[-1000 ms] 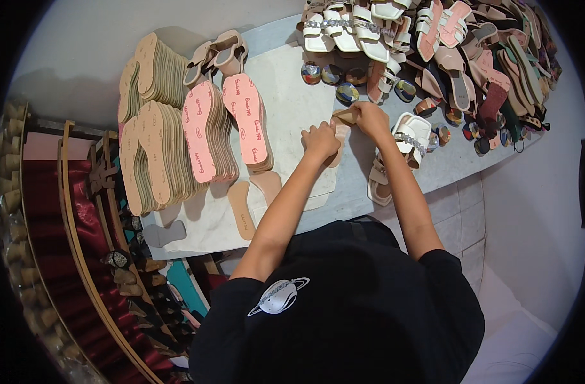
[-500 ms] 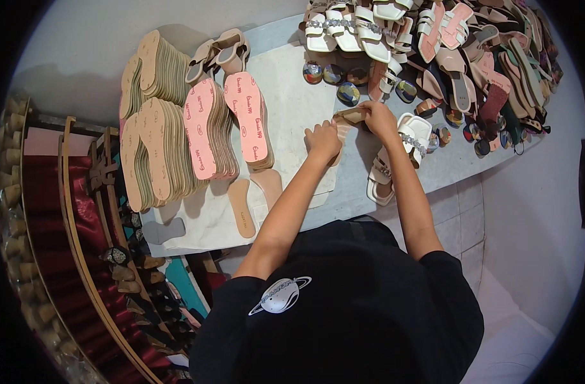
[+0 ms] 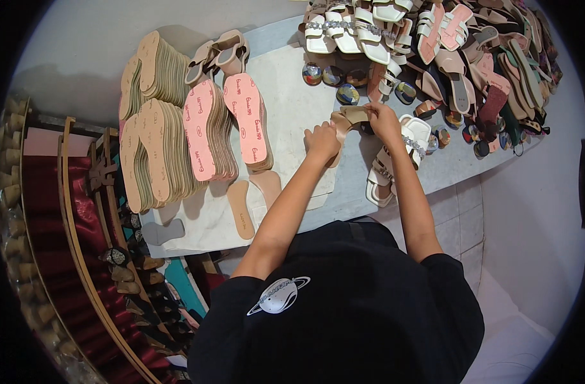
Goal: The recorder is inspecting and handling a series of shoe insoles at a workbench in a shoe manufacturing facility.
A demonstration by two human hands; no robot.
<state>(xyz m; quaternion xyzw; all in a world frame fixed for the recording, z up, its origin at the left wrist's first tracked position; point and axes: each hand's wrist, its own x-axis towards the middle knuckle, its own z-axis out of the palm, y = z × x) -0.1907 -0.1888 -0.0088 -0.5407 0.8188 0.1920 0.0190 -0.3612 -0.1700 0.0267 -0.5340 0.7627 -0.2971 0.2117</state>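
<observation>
My left hand (image 3: 322, 139) is closed over a tan shoe sole (image 3: 338, 141) on the table, and its fingers hide part of it. My right hand (image 3: 383, 120) pinches the right end of a short beige strip (image 3: 353, 114), which spans from the sole's far end. Whether the strip is joined to the sole, I cannot tell. Beside my right forearm lie white sandals (image 3: 415, 136) with decorated straps. To the left of my left forearm, a loose tan insole (image 3: 241, 210) and a pinkish-beige one (image 3: 267, 185) rest on the white sheet.
Stacks of tan insoles (image 3: 164, 147) and pink-topped insoles (image 3: 206, 131) stand at the left. Behind them sits a pair of beige sandals (image 3: 231, 52). Piled sandals (image 3: 458, 70) and round multicoloured pieces (image 3: 348, 95) fill the far right of the table. A rack (image 3: 113, 211) stands below left.
The strip at my right hand has turned to show more of its face, and the sole's far end has come into view. My left hand has hardly moved.
</observation>
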